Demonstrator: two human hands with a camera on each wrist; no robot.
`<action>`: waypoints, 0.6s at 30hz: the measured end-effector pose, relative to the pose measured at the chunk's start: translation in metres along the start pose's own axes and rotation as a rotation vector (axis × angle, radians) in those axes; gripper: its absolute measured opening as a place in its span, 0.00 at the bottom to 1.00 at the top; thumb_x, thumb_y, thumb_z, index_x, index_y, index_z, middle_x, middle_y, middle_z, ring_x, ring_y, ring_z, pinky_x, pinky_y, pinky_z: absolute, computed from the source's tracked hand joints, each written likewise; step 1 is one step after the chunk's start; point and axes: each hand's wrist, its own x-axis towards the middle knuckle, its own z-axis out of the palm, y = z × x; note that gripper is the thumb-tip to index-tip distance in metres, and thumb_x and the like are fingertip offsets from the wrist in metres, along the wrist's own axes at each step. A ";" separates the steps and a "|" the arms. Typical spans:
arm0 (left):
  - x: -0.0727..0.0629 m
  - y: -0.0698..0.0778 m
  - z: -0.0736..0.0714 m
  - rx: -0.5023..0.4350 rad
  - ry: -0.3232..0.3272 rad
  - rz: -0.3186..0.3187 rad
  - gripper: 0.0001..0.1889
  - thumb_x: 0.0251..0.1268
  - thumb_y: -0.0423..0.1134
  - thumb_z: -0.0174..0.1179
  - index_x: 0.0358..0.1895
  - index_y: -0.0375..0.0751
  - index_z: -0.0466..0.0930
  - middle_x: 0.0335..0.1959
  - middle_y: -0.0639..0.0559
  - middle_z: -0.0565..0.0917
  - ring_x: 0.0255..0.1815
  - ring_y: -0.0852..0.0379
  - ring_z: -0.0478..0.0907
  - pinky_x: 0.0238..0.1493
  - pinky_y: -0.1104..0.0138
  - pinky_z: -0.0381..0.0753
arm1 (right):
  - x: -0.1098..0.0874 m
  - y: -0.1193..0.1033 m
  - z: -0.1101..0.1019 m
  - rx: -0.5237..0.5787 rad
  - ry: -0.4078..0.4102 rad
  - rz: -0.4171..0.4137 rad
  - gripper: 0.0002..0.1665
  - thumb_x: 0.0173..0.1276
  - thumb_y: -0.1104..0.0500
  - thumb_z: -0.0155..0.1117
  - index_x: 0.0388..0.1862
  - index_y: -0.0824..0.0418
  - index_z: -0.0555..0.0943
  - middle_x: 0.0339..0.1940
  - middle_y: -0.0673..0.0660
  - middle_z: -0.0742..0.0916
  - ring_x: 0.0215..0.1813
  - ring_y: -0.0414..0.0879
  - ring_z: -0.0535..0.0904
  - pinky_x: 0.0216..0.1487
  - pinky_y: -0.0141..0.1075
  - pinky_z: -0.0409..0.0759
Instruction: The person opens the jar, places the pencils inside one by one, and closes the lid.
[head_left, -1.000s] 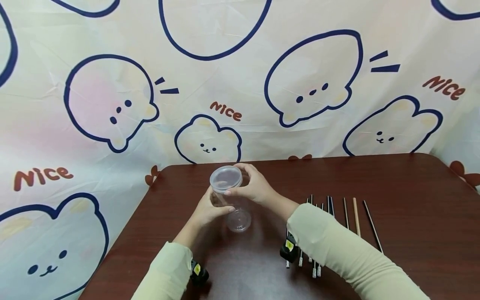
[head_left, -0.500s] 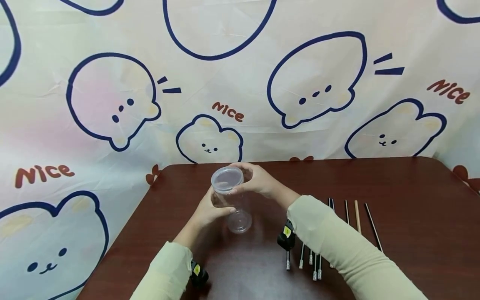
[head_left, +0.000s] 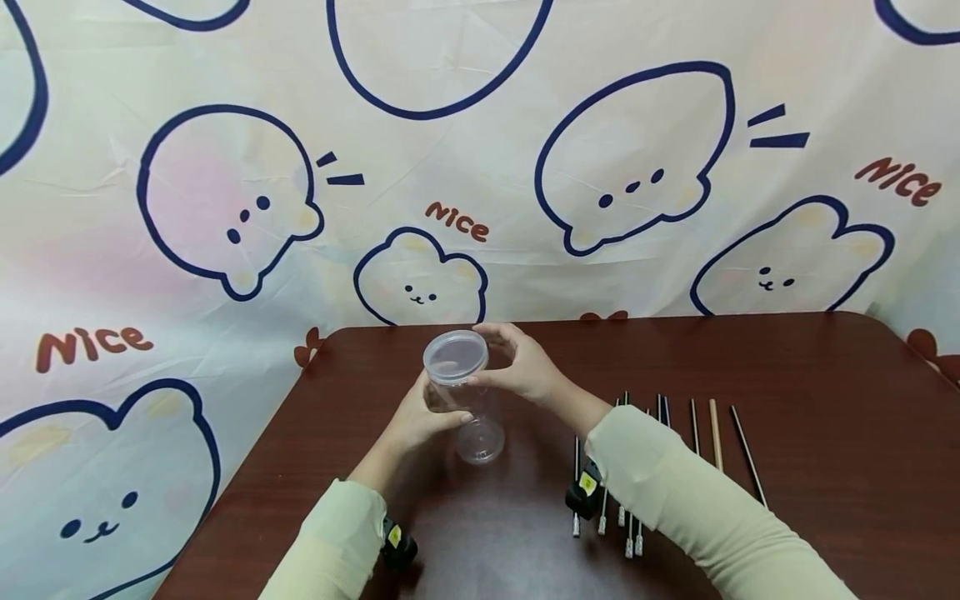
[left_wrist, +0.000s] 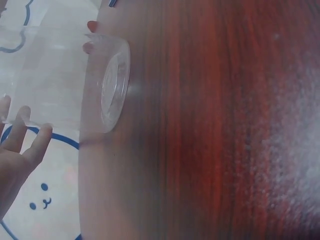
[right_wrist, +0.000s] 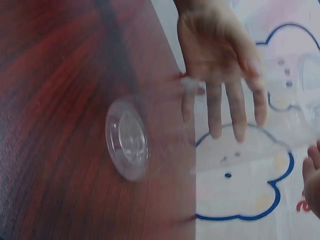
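A tall clear plastic jar stands tilted over the table, its round base toward me in the head view. A translucent lid covers its top. My left hand holds the jar's side, thumb across the front; through the clear wall its spread fingers show in the right wrist view. At the top, my right hand grips the lid's edge between thumb and fingers. The left wrist view has the jar's base close over the wood and left fingertips against its side.
Several thin dark sticks and a light wooden stick lie on the brown table to the right, partly under my right sleeve. A cartoon-printed cloth hangs behind the table.
My right hand and forearm shift slightly left, then back right, around the lid. The left hand keeps its hold and the jar stays nearly in place.
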 end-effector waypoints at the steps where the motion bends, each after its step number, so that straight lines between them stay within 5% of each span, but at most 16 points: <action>1: 0.000 0.000 0.000 -0.001 0.002 0.001 0.45 0.40 0.34 0.68 0.62 0.52 0.50 0.56 0.48 0.66 0.50 0.50 0.67 0.51 0.55 0.63 | -0.001 -0.001 0.002 -0.025 0.011 0.001 0.40 0.44 0.60 0.71 0.57 0.62 0.65 0.53 0.55 0.71 0.55 0.46 0.67 0.54 0.43 0.63; 14: 0.000 -0.002 -0.001 -0.006 -0.007 0.028 0.43 0.43 0.32 0.65 0.63 0.49 0.49 0.57 0.46 0.65 0.49 0.49 0.68 0.50 0.57 0.65 | 0.009 -0.008 0.018 -0.173 0.018 0.010 0.45 0.42 0.55 0.72 0.60 0.60 0.63 0.51 0.55 0.71 0.47 0.46 0.69 0.44 0.36 0.70; 18: -0.005 0.011 0.003 0.013 -0.012 0.020 0.42 0.43 0.30 0.64 0.63 0.46 0.49 0.55 0.44 0.66 0.47 0.49 0.69 0.49 0.57 0.66 | 0.009 -0.007 0.017 -0.176 0.007 0.011 0.46 0.41 0.55 0.72 0.60 0.59 0.63 0.51 0.54 0.71 0.47 0.46 0.69 0.43 0.36 0.71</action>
